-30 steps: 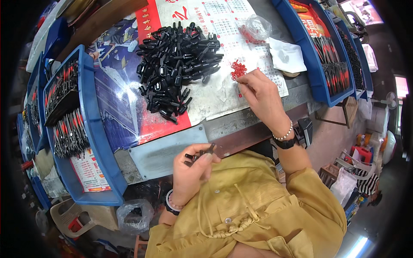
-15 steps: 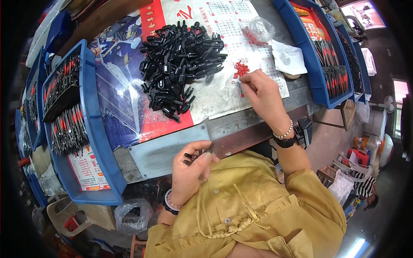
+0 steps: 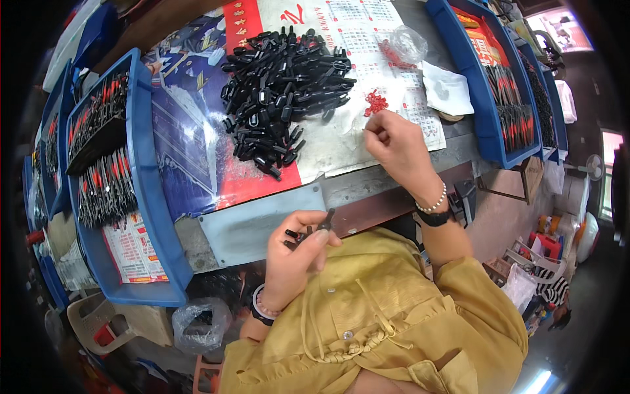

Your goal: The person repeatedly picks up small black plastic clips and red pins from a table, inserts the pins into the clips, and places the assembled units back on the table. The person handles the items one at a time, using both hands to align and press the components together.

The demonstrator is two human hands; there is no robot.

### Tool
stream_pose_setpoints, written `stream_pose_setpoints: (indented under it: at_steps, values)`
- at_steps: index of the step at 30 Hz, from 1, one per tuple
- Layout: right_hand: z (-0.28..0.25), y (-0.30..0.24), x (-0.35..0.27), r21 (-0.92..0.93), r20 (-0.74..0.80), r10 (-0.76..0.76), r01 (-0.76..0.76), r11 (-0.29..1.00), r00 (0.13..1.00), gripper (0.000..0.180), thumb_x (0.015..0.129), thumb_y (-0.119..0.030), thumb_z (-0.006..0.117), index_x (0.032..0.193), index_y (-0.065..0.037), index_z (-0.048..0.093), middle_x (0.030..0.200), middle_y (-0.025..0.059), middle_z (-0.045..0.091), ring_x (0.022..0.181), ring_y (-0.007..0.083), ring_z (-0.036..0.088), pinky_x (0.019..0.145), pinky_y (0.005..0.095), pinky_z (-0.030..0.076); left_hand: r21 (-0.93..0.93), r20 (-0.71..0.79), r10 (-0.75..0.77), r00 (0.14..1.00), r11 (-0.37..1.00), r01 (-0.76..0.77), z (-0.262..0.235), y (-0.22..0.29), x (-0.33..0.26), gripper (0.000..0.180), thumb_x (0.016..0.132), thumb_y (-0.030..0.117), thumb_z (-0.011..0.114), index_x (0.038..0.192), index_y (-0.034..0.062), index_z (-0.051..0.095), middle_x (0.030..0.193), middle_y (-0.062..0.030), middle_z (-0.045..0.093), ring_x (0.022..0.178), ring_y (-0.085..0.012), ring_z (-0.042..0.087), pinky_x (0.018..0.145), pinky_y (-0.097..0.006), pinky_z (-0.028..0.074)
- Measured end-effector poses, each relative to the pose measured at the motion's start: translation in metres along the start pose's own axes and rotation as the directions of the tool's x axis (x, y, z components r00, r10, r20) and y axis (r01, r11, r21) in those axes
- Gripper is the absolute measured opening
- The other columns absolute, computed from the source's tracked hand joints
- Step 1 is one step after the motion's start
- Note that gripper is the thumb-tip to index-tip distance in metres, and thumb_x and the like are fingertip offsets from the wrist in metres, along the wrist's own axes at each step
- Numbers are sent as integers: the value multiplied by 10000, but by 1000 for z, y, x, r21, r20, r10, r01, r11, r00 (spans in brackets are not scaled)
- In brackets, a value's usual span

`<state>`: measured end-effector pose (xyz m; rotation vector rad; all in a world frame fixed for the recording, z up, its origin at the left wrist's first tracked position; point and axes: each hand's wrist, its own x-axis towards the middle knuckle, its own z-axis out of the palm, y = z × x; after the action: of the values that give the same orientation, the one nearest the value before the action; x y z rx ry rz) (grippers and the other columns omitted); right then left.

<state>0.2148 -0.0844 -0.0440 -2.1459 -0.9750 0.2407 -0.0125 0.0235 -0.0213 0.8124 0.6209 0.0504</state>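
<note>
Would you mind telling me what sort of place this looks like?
Probably a small assembly workbench: a pile of black plastic parts, small red pieces, and blue trays of sorted parts beside them.

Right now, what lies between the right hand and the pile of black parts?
In the head view, only bare printed calendar sheet separates the right hand from the pile of black parts; the small red pieces sit above the hand.

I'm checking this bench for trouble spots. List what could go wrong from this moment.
1. The left hand holds small black parts off the table's front edge, above the lap; one could slip and fall out of sight.
2. The right hand is beside the tiny red pieces; a careless sweep might scatter them.
3. The pile of black parts sprawls loosely on the printed sheet and may spread as pieces are pulled out.
</note>
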Motion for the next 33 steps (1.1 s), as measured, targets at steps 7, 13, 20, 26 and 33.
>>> stream_pose_setpoints:
  at_steps: [7, 13, 20, 26, 33]
  values:
    - [-5, -19, -16, 658, 154, 273, -305, 688, 950, 47, 857, 13, 615, 884, 39, 587, 804, 36, 617, 708, 69, 606, 598, 202, 482, -23, 67, -29, 997, 999, 30, 3, 1, 3, 209, 921, 49, 548, 1122, -11, 541, 855, -108, 670, 526, -34, 478, 458, -187, 362]
    - [-8, -41, -30, 719, 423, 220, -473, 509, 879, 106, 880, 15, 606, 978, 55, 600, 903, 80, 653, 835, 127, 662, 749, 259, 553, -13, 73, -25, 997, 1000, 26, 8, 2, 3, 205, 925, 62, 553, 1116, -10, 540, 851, -103, 667, 537, -34, 489, 477, -185, 373]
    - [-2, -58, -43, 699, 533, 184, -553, 454, 826, 110, 911, -57, 604, 965, 36, 625, 849, 35, 632, 708, 76, 588, 648, 206, 490, 52, 62, 14, 998, 998, -17, 10, 4, 0, 192, 927, 53, 554, 1104, -18, 534, 803, -92, 644, 561, -42, 510, 494, -193, 399]
    - [-8, -68, -49, 666, 618, 241, -661, 345, 748, 142, 914, -54, 602, 1008, 49, 630, 848, 46, 650, 740, 87, 620, 679, 224, 520, 76, 41, 29, 999, 997, -32, 10, 5, -4, 161, 929, 50, 554, 1075, -15, 535, 777, -75, 628, 571, -41, 517, 508, -192, 419]
    - [-1, -68, -59, 746, 528, 163, -547, 380, 834, 137, 910, -26, 596, 1012, 58, 629, 884, 78, 658, 765, 111, 636, 698, 239, 537, 77, 36, 53, 998, 996, -55, 11, 6, -8, 166, 929, 70, 561, 1072, -11, 531, 778, -61, 630, 558, -28, 503, 495, -183, 410]
